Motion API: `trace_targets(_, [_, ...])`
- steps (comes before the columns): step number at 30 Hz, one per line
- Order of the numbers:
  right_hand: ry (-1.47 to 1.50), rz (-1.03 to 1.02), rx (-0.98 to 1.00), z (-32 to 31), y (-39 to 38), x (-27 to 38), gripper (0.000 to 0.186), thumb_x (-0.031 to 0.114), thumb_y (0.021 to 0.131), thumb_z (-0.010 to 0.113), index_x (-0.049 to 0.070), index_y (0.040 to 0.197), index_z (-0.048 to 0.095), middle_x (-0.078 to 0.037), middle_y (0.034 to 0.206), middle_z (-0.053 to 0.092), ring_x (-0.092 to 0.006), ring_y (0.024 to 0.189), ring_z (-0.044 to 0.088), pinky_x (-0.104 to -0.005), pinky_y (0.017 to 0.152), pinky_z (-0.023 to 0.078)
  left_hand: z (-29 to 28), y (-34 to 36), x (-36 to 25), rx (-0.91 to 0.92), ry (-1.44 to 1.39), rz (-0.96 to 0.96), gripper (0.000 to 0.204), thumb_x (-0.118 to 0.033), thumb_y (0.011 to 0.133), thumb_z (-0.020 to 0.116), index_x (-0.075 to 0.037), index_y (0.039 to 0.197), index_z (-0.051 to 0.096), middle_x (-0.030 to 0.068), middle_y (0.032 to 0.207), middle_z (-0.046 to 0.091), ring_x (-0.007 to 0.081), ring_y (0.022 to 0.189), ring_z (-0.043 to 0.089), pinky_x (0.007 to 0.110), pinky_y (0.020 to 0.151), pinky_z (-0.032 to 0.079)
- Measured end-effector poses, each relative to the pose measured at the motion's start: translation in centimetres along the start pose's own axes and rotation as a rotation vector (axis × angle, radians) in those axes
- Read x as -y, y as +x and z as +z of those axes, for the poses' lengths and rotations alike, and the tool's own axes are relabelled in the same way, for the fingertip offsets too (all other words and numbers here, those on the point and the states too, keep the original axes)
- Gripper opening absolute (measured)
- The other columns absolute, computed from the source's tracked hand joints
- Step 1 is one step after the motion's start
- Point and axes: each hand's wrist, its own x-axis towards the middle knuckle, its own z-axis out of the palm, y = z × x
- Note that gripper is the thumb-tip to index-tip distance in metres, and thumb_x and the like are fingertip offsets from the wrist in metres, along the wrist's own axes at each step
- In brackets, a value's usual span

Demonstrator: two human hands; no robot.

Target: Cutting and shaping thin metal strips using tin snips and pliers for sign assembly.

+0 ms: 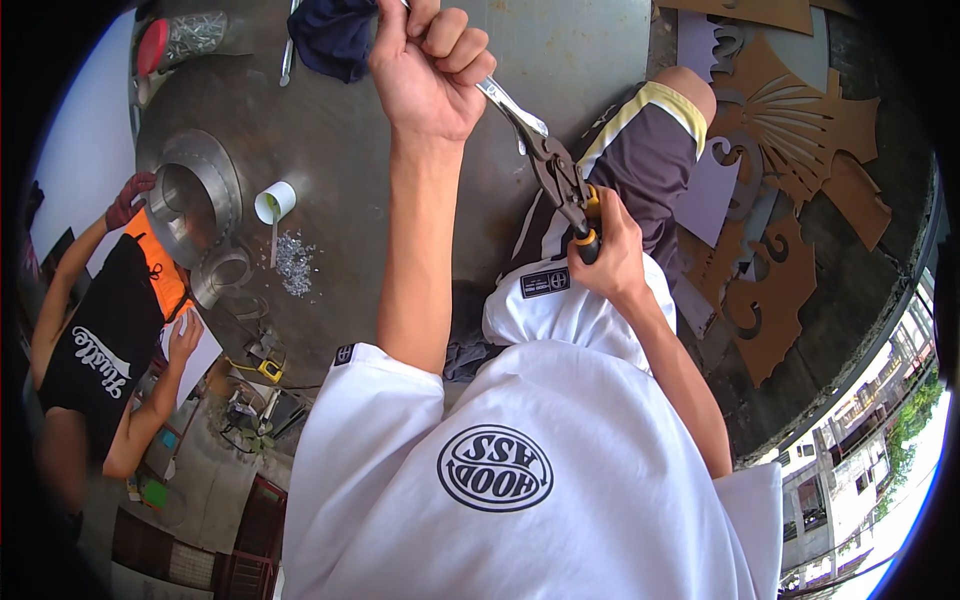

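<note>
My left hand (430, 85) is raised at the top middle, its fingers curled round a narrow shiny metal strip (497, 94). Lower and to the right, my right hand (612, 245) grips the yellow-and-black handles of a pair of tin snips (560, 180). The snips' jaws meet the strip's near end, just below my left hand. A thin piece of bright metal shows by the jaws; whether it is cut through I cannot tell. Small metal clippings (294, 265) lie in a heap left of my left forearm, beside a white cup (275, 202).
Dark blue cloth (335, 38) lies at the top, near a metal strip (287, 62). A red-lidded clear jar (192, 36) holds small metal pieces. At left, a person in black (95, 330) touches a round metal part (222, 165). Brown cut-out sheets (775, 110) cover the right side.
</note>
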Motion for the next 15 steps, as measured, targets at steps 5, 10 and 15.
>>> trace_targets(5, [-0.021, -0.013, -0.053, 0.6, 0.2, -0.7, 0.062, 0.005, 0.062, 0.071, -0.001, 0.119, 0.050, -0.021, 0.099, 0.059, -0.0422, 0.092, 0.062, -0.0466, 0.082, 0.051, 0.5, 0.6, 0.4, 0.031, 0.008, -0.019, 0.042, -0.045, 0.110, 0.033, -0.017, 0.078, 0.030, -0.0056, 0.057, 0.018, 0.0067, 0.046, 0.013, 0.024, 0.040, 0.011])
trace_targets(10, [-0.092, -0.008, -0.081, 0.6, -0.9, 1.2, 0.067, 0.001, 0.064, 0.071, -0.003, 0.128, 0.048, -0.022, 0.105, 0.060, -0.0434, 0.100, 0.061, -0.0462, 0.089, 0.050, 0.3, -0.2, -0.8, -0.031, 0.075, 0.006, 0.042, -0.044, 0.110, 0.034, -0.017, 0.078, 0.030, -0.0058, 0.058, 0.018, 0.0069, 0.047, 0.013, 0.024, 0.040, 0.011])
trace_targets(15, [-0.087, 0.027, 0.084, -2.7, -0.9, 4.4, 0.069, -0.004, 0.068, 0.064, -0.006, 0.134, 0.046, -0.027, 0.117, 0.062, -0.0449, 0.109, 0.062, -0.0469, 0.094, 0.049, -0.5, -0.1, -1.5, -0.116, 0.039, 0.041, 0.041, -0.041, 0.110, 0.035, -0.017, 0.077, 0.033, -0.0055, 0.058, 0.019, 0.0074, 0.047, 0.015, 0.025, 0.041, 0.013])
